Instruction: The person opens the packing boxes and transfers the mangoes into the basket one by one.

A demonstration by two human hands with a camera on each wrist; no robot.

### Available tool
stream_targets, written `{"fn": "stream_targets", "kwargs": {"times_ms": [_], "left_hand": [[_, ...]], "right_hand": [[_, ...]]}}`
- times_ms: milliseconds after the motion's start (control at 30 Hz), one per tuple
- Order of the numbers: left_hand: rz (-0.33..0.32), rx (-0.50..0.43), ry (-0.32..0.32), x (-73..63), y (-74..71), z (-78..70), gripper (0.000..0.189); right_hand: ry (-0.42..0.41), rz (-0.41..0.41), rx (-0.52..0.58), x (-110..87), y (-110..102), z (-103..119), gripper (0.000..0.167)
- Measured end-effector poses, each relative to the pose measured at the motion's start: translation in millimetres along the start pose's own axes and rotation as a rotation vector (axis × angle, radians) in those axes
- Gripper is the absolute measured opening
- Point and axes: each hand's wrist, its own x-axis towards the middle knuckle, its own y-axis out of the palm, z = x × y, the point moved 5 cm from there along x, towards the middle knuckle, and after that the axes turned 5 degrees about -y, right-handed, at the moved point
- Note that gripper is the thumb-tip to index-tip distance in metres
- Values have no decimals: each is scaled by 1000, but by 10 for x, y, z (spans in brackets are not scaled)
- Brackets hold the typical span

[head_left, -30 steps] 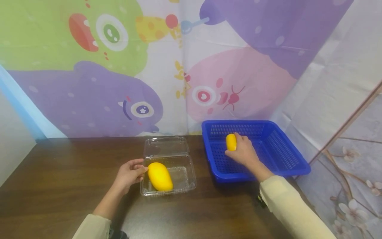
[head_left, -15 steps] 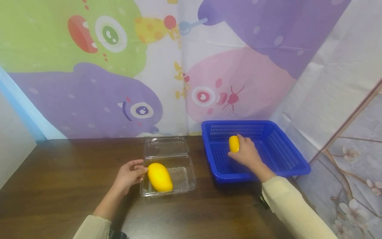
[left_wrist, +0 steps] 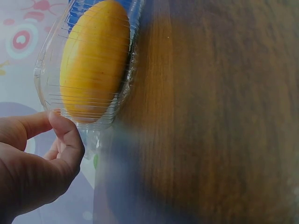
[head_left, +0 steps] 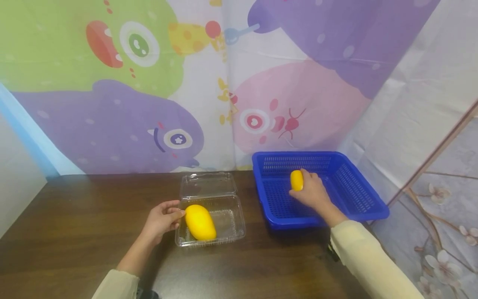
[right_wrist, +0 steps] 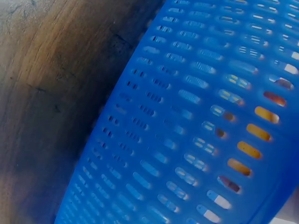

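Observation:
A yellow mango [head_left: 200, 222] lies in the left part of a clear plastic clamshell box [head_left: 228, 226], whose lid [head_left: 208, 184] is folded back. My left hand [head_left: 161, 219] pinches the box's left rim between thumb and finger. The left wrist view shows the mango [left_wrist: 96, 60] through the box's ribbed wall. Inside the blue basket's outline my right hand [head_left: 310, 189] grips a second mango [head_left: 296, 180]. Whether that mango touches the basket's floor I cannot tell. In the right wrist view the basket wall [right_wrist: 154, 135] hides the hand, and yellow shows through its slots.
The blue basket [head_left: 274, 221] stands right of the box on a brown wooden table [head_left: 93, 216]. Behind the table hangs a cartoon-printed cloth [head_left: 149, 104]. A flower-patterned panel [head_left: 444, 232] borders the right side.
My right hand has shifted a little to the right within the basket with its mango. The left hand, the box and the other mango stay put.

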Motion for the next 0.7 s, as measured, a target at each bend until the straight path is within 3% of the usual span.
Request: {"fn": "stream_targets", "kwargs": {"times_ms": [700], "left_hand": [[-5, -2, -2, -6, 1, 4, 50]], "right_hand": [[24, 21, -24, 33, -30, -320, 86]]}}
